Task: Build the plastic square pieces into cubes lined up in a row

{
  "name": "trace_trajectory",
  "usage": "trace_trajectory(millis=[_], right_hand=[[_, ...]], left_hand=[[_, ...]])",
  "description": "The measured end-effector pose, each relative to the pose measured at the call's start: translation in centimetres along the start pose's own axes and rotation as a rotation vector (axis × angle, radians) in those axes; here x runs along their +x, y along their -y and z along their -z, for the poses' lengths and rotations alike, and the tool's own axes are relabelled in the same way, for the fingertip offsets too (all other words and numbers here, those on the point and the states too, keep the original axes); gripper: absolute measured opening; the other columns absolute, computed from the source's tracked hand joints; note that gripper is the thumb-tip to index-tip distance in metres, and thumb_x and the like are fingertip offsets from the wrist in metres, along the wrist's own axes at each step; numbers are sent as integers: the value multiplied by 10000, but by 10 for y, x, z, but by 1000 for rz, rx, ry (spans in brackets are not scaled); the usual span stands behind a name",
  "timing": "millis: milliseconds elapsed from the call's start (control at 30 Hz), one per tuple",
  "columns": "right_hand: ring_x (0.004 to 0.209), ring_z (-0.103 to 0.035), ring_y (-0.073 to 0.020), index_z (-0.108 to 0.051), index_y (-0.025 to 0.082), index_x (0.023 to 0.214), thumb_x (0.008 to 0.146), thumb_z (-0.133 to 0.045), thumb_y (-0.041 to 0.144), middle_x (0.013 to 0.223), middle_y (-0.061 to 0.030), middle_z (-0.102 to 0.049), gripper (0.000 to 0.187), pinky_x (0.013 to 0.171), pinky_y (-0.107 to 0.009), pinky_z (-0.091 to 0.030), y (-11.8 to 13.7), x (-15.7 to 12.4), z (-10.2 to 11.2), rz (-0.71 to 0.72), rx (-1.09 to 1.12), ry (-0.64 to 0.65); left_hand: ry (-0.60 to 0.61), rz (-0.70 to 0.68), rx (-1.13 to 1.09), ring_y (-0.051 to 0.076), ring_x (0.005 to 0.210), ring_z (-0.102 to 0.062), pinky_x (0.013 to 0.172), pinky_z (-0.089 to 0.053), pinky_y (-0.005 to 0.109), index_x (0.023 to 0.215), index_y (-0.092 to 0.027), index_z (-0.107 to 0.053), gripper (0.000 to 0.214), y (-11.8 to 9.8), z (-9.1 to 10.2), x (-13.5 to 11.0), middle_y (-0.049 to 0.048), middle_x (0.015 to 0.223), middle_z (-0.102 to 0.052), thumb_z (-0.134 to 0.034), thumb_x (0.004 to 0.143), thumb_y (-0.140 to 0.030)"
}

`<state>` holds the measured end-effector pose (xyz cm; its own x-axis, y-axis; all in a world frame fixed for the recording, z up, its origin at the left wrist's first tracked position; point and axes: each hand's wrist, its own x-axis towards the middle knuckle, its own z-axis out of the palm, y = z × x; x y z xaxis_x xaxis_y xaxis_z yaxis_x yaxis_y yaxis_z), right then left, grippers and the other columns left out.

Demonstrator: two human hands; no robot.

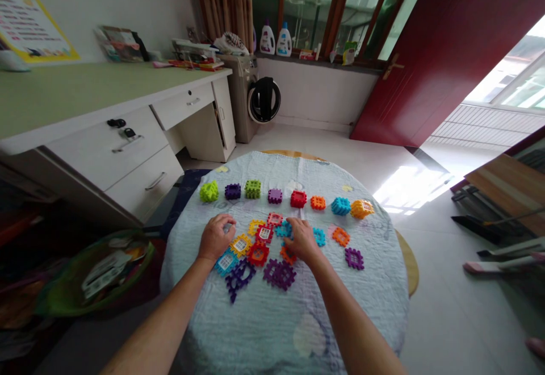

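Observation:
My left hand (216,237) hovers over or rests on the cloth at the left of the loose pieces, its fingers curved and apart with nothing visible in them. Nearest to it are a yellow window-patterned building tile (240,245) and a blue tile (226,262). My right hand (303,240) reaches down with thumb and fingers apart around a blue notched tile (283,229); whether it touches that tile I cannot tell. An orange tile (288,255) lies partly under this hand. Between the hands are red tiles (258,254) and a pink tile (275,219).
Stacks of tiles line the far side of the round table (272,329), from a green one (209,191) to a yellow one (361,209). Purple tiles (280,274) lie nearer me. A basket (97,275) stands left; a desk (106,88) and a washing machine (244,94) are behind.

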<state>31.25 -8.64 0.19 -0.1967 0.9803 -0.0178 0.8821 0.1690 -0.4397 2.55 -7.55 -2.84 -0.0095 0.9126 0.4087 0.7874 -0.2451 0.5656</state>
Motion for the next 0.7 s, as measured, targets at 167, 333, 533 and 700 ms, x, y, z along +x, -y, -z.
trace_trajectory(millis=[167,333,533,700], right_hand=[[1067,-532,-291,-621,195,1120,711,-649,293,1142,-129,-591,422,879,-386,-420,21,11,8,-60,-168,102],[1045,-519,-289,-636,187,1106,698,-656,282,1123,-132,-576,419,852,-373,-412,8,10,26,-69,-184,66],[1063,-512,-259,-596,199,1234,739,-652,253,1168,-108,-566,502,881,-341,-378,-61,-16,63,-148,-136,2],[1047,-496,-250,-606,217,1232,729,-675,254,1148,-89,-577,509,878,-329,-351,-81,-31,67,-115,-151,30]], left_hand=[[4,-9,1,245,975,-628,952,-480,387,776,-210,-638,142,0,0,0,82,949,-681,-504,766,-256],[3,-7,0,250,971,-630,955,-480,391,772,-208,-634,138,-1,2,0,81,941,-682,-507,759,-259],[5,-22,-2,248,972,-627,947,-482,385,782,-200,-640,153,1,0,1,86,940,-680,-507,771,-274],[9,-30,10,245,957,-630,941,-483,384,777,-194,-645,171,1,1,1,89,933,-685,-497,773,-279]])
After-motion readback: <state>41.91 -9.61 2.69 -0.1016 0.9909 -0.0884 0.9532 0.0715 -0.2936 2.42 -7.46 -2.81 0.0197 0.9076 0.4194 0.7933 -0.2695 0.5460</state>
